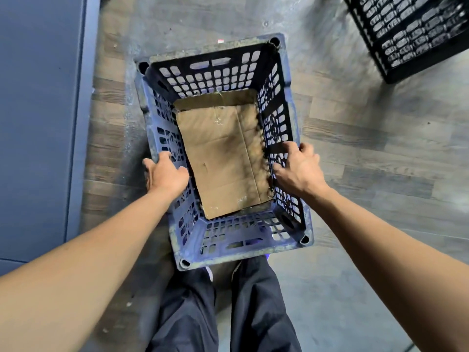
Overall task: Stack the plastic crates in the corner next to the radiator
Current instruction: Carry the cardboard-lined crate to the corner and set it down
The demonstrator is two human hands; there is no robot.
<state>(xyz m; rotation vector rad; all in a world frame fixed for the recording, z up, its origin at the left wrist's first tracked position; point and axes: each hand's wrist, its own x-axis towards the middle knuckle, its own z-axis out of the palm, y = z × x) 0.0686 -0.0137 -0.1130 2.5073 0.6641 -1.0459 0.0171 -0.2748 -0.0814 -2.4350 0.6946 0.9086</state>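
Left hand [166, 174], right hand [299, 168] grip blue crate [228, 252] side rims; open floor [368, 138] at right.

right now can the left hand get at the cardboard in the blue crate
Probably yes. The left hand grips the left wall of the blue crate, right beside the cardboard, and the crate is open on top with nothing over the sheet. It would have to let go first.
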